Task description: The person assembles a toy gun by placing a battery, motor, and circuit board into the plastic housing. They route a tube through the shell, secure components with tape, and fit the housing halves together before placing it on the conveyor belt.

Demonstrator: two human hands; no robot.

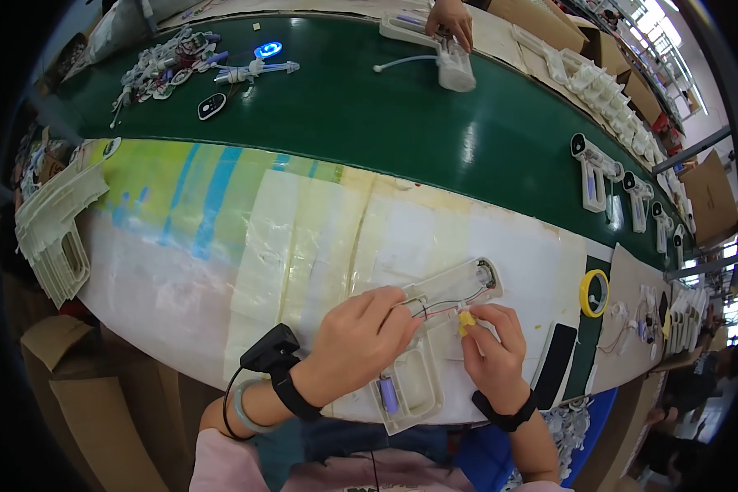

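Note:
In front of me on the covered table lies a white plastic housing (pixel 423 384), with a long arm and a tray-like lower part. A purple cylindrical battery (pixel 388 395) sits in its lower left compartment. Thin red and black wires (pixel 473 297) run to a small round part (pixel 485 275) at the arm's far end. My left hand (pixel 361 338) is closed on the housing's left side; its fingertips are partly hidden. Between thumb and fingers, my right hand (pixel 497 351) pinches a small piece of yellow tape (pixel 466 321) beside the wires.
A yellow tape roll (pixel 594 293) and a black phone-like slab (pixel 555 361) lie to the right. Across the green belt (pixel 328 98), another person's hand (pixel 451 23) touches a white housing. Wired parts (pixel 168 66) lie far left; assembled units (pixel 594 172) line the right; white shells (pixel 57 221) lean left.

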